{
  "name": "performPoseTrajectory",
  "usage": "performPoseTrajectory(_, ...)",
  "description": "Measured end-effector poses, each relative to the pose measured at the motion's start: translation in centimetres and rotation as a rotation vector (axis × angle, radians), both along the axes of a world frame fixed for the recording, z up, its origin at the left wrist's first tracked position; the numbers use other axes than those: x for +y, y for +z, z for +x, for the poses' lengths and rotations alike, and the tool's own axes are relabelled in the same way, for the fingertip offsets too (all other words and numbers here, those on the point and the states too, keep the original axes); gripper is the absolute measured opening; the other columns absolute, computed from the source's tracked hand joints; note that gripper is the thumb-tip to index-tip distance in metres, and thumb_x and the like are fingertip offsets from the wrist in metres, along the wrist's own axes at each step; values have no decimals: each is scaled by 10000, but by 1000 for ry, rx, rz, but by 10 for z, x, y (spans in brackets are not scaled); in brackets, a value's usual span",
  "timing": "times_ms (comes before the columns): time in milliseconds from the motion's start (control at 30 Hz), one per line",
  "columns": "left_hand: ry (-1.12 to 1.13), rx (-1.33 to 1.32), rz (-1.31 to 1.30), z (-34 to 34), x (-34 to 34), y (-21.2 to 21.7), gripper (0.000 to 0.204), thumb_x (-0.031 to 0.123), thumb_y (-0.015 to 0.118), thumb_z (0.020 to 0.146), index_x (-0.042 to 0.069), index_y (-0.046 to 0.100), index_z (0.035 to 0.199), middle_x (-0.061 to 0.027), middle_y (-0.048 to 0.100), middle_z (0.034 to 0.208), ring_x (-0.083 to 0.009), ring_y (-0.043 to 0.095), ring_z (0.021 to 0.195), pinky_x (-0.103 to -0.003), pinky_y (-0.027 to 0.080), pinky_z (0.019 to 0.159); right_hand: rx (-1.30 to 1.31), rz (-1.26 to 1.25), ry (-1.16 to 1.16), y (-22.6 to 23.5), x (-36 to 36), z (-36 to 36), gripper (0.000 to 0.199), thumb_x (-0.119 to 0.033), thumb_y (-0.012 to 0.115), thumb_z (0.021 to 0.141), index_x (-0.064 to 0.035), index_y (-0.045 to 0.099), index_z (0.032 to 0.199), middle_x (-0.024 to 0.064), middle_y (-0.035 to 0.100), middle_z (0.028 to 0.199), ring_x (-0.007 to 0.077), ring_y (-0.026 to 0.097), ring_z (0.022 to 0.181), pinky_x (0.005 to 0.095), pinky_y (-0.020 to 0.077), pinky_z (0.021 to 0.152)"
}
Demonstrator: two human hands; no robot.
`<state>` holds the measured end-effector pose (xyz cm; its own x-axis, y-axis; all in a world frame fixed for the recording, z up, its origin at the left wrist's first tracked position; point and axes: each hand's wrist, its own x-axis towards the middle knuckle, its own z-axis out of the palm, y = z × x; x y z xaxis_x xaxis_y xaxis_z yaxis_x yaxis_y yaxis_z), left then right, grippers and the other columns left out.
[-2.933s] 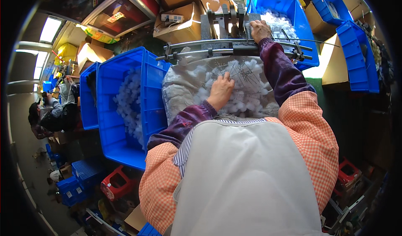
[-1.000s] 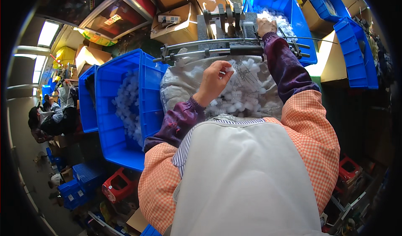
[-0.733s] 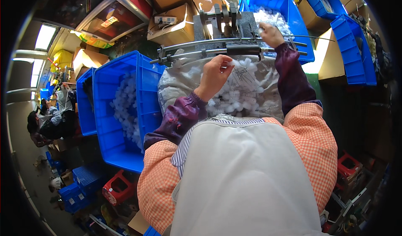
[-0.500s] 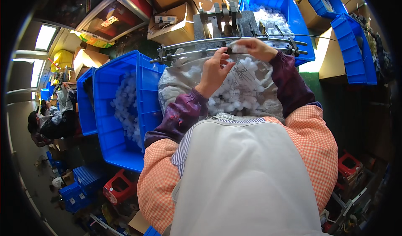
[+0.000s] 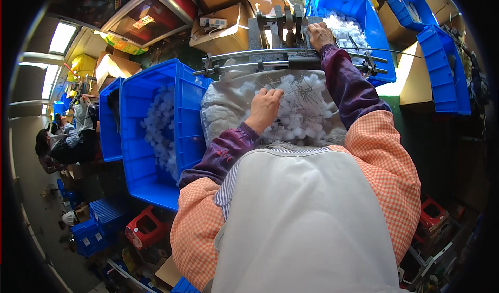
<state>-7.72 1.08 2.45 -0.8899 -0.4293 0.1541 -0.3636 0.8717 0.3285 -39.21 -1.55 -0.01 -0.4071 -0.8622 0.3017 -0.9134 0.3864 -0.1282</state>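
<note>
A heap of small white fluffy pieces with thin wire stems [image 5: 306, 111] fills a clear bag in front of me. My left hand [image 5: 265, 108] lies palm down on this heap with its fingers curled into the pieces. My right hand [image 5: 319, 33] is stretched out to a small grey metal machine [image 5: 283, 25] behind a metal rail [image 5: 249, 64]. Its fingers are bent over the machine's top. What either hand holds is hidden.
A big blue crate [image 5: 150, 132] with more white pieces stands at my left, and another blue crate [image 5: 358, 17] stands behind the machine. Cardboard boxes [image 5: 223, 23] are stacked at the back, empty blue bins [image 5: 442, 69] at the right. A seated person [image 5: 57, 142] is far left.
My left hand lifted from the heap and met my right hand above the rail. Since then it has dropped back onto the heap, and my right hand has returned to the machine.
</note>
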Motion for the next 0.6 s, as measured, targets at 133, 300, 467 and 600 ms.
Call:
performPoseTrajectory(133, 3, 44, 61, 3, -1, 1, 284, 67, 590, 724, 98, 553, 1004, -60, 588, 905, -271, 531, 843, -361, 456, 734, -36, 0, 38, 2, -2, 1, 195, -237, 520, 838, -102, 596, 956, 40, 601, 994, 257, 491, 1029, 385, 393, 865)
performPoseTrajectory(300, -8, 115, 122, 4, 0, 7, 256, 77, 591, 741, 83, 553, 994, -78, 587, 914, -279, 535, 843, -362, 455, 737, -110, -34, 66, -2, -4, -7, 197, -238, 513, 840, -102, 598, 954, 40, 601, 1017, 261, 490, 1036, 392, 397, 847)
performPoseTrajectory(467, 36, 193, 160, 3, -1, 8, 210, 84, 599, 757, 67, 560, 963, -94, 587, 901, -283, 539, 850, -368, 447, 733, -116, -8, 51, 1, -7, -6, 194, -247, 516, 837, -115, 599, 953, 45, 600, 1009, 262, 491, 1034, 397, 383, 852)
performPoseTrajectory(600, 47, 264, 124, 4, -2, 21, 179, 85, 618, 748, 61, 573, 919, -100, 590, 876, -286, 548, 852, -364, 445, 731, -16, -17, 41, -2, -5, -5, 181, -256, 523, 833, -135, 603, 940, 32, 607, 982, 247, 503, 1015, 396, 370, 851)
